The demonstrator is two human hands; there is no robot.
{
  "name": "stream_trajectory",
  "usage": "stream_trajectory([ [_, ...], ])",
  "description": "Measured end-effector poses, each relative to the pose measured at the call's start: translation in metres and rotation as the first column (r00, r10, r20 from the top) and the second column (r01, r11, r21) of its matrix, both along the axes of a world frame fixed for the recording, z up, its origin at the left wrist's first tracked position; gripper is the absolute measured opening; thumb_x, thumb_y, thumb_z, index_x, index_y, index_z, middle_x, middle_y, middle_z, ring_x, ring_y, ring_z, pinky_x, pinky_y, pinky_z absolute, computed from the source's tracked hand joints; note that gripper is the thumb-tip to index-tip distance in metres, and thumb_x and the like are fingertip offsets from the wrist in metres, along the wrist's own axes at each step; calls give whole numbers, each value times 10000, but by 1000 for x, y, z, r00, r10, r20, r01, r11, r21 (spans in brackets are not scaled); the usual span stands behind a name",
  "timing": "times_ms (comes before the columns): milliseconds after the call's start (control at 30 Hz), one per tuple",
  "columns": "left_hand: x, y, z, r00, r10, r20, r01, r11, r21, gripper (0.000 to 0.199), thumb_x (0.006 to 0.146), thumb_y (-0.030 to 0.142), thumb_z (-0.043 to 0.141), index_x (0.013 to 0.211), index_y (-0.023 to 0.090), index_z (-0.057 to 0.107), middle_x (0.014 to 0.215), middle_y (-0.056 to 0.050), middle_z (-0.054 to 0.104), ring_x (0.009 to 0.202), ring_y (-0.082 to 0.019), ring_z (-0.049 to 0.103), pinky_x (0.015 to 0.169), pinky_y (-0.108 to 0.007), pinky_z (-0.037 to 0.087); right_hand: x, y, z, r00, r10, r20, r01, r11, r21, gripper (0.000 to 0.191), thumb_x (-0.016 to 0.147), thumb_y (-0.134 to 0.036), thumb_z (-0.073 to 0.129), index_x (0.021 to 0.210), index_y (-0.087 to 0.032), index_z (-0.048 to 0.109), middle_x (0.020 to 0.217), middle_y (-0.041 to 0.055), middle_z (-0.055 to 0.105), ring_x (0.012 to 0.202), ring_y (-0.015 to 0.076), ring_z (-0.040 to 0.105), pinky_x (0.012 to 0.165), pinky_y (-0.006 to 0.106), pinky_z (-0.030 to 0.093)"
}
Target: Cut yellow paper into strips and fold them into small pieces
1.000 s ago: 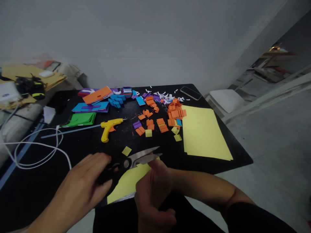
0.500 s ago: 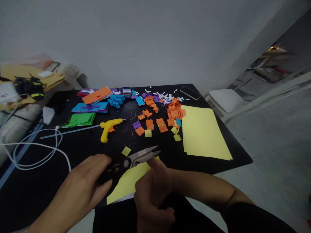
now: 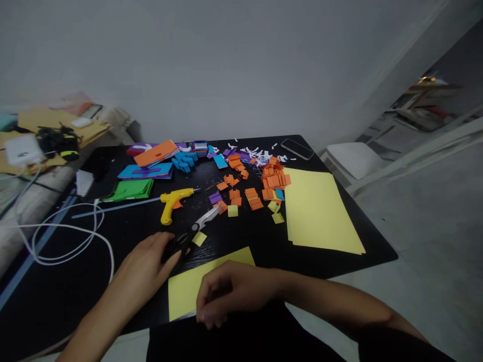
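Observation:
My left hand is closed around the black handles of the scissors. The scissors lie low over the black table, blades together and pointing away to the right. A folded yellow paper sheet rests at the table's front edge. Over it is my right hand, fingers curled and thumb near the fingertips by the sheet's front edge. Whatever is between those fingertips is hidden. Beside the blades lies a small yellow paper square.
A yellow glue gun lies left of several orange paper pieces. Yellow sheets and a phone are on the right. Green folded paper and a white cable lie left. White scraps are scattered at the back.
The scissors have moved left and away from the yellow sheet, and their blades have come together. My right hand has turned over, knuckles upward, and its thumb has left the blades.

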State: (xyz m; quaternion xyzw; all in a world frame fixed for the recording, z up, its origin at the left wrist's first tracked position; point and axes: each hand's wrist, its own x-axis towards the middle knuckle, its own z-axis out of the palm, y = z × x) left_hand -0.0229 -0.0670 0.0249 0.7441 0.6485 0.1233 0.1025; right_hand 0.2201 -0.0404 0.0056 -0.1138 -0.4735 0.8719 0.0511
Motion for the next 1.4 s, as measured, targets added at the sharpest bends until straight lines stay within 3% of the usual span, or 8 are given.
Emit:
stream_trajectory([
  [100, 1, 5, -8, 1000, 3, -6, -3, 1000, 2, 316, 885, 434, 555, 1017, 165, 658, 1010, -125, 718, 909, -295, 700, 790, -389, 551, -1, -7, -8, 990, -104, 99, 68, 948, 311, 194, 856, -307, 695, 923, -126, 682, 784, 9, 661, 681, 98, 615, 659, 205, 475],
  [233, 0, 12, -13, 999, -27, -27, 26, 999, -31, 288, 872, 384, 571, 1039, 167, 661, 1037, -129, 710, 941, -304, 683, 828, -407, 532, 0, -5, -6, 966, -216, 141, 50, 693, 720, 99, 878, -229, 669, 920, -153, 718, 861, 23, 712, 794, 122, 646, 741, 203, 460],
  [400, 1, 22, -16, 999, -26, -47, 23, 997, -75, 274, 837, 339, 616, 1039, 163, 670, 1055, -129, 688, 959, -304, 662, 858, -406, 512, 5, 5, 2, 941, -269, 205, -84, 401, 912, 145, 933, -212, 585, 946, -153, 717, 932, 59, 734, 879, 158, 663, 791, 224, 454],
  [500, 4, 27, -17, 999, -28, -26, 26, 996, -81, 231, 827, 291, 625, 1023, 180, 678, 1054, -113, 675, 953, -290, 655, 848, -387, 510, 9, 11, 4, 919, -317, 235, -141, 294, 945, 171, 958, -253, 558, 957, -168, 706, 943, 58, 728, 890, 171, 663, 810, 246, 449],
  [833, 8, 33, -18, 1000, -22, 4, 23, 990, -140, 221, 835, 224, 628, 1042, 157, 659, 1044, -112, 646, 951, -275, 632, 868, -387, 497, 16, 18, 8, 898, -372, 237, -150, 249, 957, 155, 951, -276, 578, 931, -164, 682, 891, 44, 716, 840, 163, 653, 741, 240, 430],
  [1200, 6, 33, -20, 999, -3, 49, 10, 992, -127, 202, 817, 194, 659, 1018, 171, 651, 1043, -103, 626, 968, -264, 626, 880, -373, 496, 18, 23, -7, 927, -327, 183, -130, 177, 976, 164, 890, -134, 616, 1044, -169, 660, 1049, 61, 668, 986, 175, 606, 870, 257, 445],
  [1300, 5, 34, -21, 998, 3, 67, 6, 992, -130, 212, 816, 193, 657, 1027, 180, 656, 1062, -102, 628, 980, -264, 630, 880, -370, 500, 19, 22, -9, 922, -320, 216, -184, 127, 975, 490, 761, -331, 810, 1179, -171, 610, 1144, 87, 626, 1044, 233, 559, 918, 328, 436],
  [1400, 4, 35, -21, 996, 10, 89, 0, 993, -118, 214, 817, 199, 651, 1030, 183, 661, 1073, -101, 632, 989, -265, 633, 889, -371, 502, 19, 20, -10, 903, -335, 269, -257, 80, 963, 524, 747, -319, 826, 1195, -181, 591, 1156, 85, 611, 1039, 255, 536, 901, 360, 427],
])
